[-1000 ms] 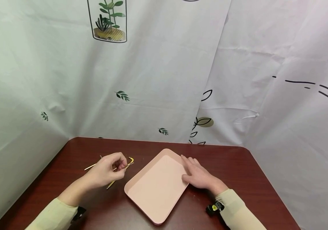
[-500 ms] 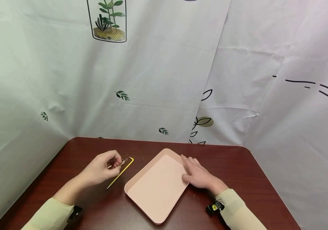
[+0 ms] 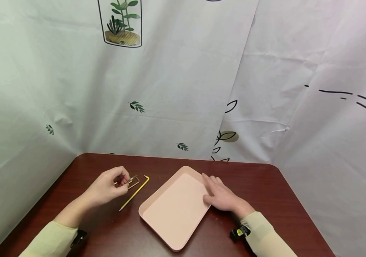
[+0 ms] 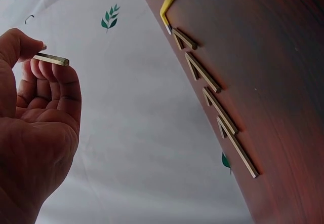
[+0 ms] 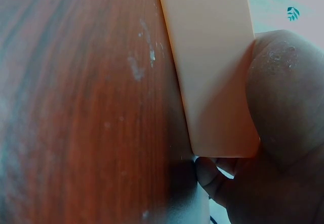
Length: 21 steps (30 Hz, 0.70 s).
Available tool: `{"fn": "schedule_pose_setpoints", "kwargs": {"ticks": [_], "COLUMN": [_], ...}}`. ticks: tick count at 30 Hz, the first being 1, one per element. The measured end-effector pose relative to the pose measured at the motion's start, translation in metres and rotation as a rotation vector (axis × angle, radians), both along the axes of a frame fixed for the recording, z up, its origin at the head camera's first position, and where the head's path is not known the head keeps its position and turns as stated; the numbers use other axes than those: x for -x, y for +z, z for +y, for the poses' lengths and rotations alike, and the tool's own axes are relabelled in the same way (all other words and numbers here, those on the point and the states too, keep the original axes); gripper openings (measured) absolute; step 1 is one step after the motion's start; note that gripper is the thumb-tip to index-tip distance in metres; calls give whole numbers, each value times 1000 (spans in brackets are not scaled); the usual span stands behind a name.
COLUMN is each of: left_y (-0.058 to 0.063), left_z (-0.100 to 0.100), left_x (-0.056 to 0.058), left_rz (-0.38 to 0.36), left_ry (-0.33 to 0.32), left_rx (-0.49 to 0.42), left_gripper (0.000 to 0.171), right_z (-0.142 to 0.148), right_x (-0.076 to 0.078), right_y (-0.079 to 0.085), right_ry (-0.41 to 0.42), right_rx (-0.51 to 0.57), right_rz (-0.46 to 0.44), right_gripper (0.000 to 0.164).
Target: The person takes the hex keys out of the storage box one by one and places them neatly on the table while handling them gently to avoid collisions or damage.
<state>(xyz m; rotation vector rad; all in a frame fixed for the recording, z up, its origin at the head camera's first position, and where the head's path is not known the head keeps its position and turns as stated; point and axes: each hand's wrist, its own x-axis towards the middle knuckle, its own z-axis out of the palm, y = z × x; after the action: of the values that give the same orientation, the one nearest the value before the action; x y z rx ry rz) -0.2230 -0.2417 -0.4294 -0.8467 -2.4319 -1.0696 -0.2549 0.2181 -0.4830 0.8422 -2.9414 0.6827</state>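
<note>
My left hand (image 3: 107, 187) pinches a brass-coloured hex key (image 4: 53, 59) between thumb and fingers, above the left part of the table. Just right of it lies a yellow hex key (image 3: 135, 194), its short bent end pointing away from me. Several brass-coloured hex keys (image 4: 202, 72) form a row on the table in the left wrist view; the hand mostly hides them from the head view. With its thumb over the rim and fingers along the outer wall, my right hand (image 3: 221, 194) grips the far right side of a pink rectangular tray (image 3: 178, 210).
The dark red wooden table (image 3: 260, 192) has rounded far corners. A white printed cloth (image 3: 176, 78) hangs behind it and along both sides. The tray stands at a slant, mid-table, with nothing in it.
My left hand has drawn left with the pinched hex key, uncovering the yellow hex key and part of a brass-coloured one. The right hand and tray have stayed put.
</note>
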Motion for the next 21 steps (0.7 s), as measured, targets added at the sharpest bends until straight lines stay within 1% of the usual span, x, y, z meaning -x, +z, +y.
{"fn": "schedule_pose_setpoints", "kwargs": {"ticks": [3, 6, 11, 21], "left_y": [-1, -2, -3, -6], "left_z": [-4, -8, -15, -34], "left_x": [1, 2, 4, 8], "left_rz": [2, 3, 2, -39], "left_ry": [8, 19, 38, 97], "left_rx": [-5, -1, 9, 16], "left_gripper": [37, 37, 41, 34], "right_z": [-1, -1, -1, -1], "right_x": [0, 1, 1, 0], "right_y": [0, 0, 0, 1], "right_ry": [-6, -9, 2, 2], "right_rx": [9, 8, -3, 4], "right_rz": [-23, -35, -6, 1], "right_gripper": [88, 88, 88, 88]}}
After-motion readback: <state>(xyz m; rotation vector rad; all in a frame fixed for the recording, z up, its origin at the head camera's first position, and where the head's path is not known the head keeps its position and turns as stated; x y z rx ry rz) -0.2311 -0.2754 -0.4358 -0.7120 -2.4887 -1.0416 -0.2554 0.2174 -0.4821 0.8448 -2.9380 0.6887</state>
